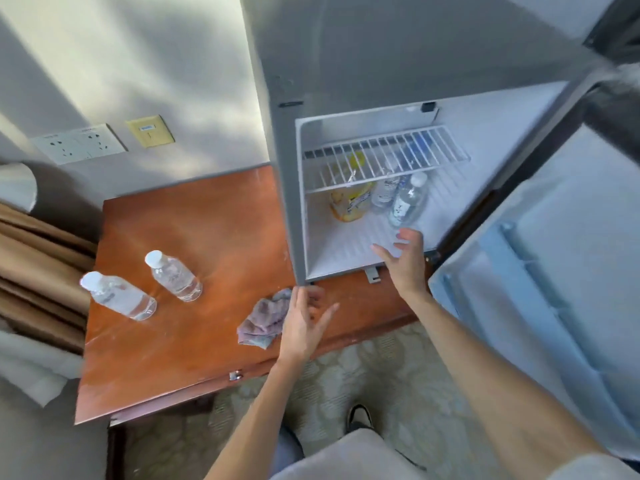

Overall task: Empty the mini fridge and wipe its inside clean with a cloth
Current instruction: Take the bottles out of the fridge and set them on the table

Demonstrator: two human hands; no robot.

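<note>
From the head camera, the mini fridge (346,81) stands open on a wooden table (194,230). The right hand (405,258), fingers spread and empty, reaches toward a water bottle (408,199) inside (beside a yellow bottle (349,199)). The left hand (304,323), also spread and empty, hovers beside the cloth (265,317).

Bare forearms, pale short sleeve (595,467), light trousers (346,459), dark shoe (360,415)
</note>
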